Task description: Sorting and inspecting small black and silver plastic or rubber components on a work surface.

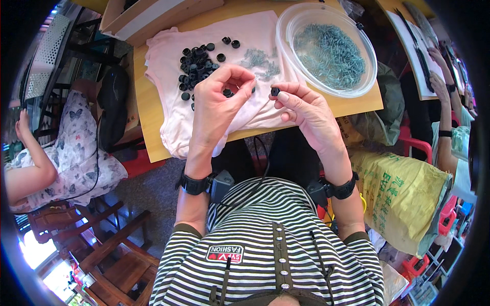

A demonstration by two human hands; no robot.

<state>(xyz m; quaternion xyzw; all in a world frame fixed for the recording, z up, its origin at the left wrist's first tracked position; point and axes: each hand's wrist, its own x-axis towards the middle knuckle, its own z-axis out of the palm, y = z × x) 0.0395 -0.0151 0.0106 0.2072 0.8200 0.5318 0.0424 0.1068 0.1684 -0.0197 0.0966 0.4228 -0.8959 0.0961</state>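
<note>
Above the near edge of the pink cloth [166, 109], my left hand [219, 99] is closed, thumb and forefinger pinched together. A tiny dark bit shows at its fingertips, too small to name. Facing it across a short gap, my right hand [312, 109] pinches a small black plastic knob [275, 92] between thumb and forefinger. Beyond my left hand, a heap of similar round black knobs [196, 66] lies on the cloth, partly hidden by that hand. To its right is a loose scatter of small metal screws [258, 58].
A round clear plastic tub [282, 38] with many screws stands at the table's [370, 99] back right. An open cardboard box [145, 23] is at the back left. A person in a butterfly-print dress [76, 122] sits on the left; another person's arms [443, 97] are at right, above a yellow sack [403, 188].
</note>
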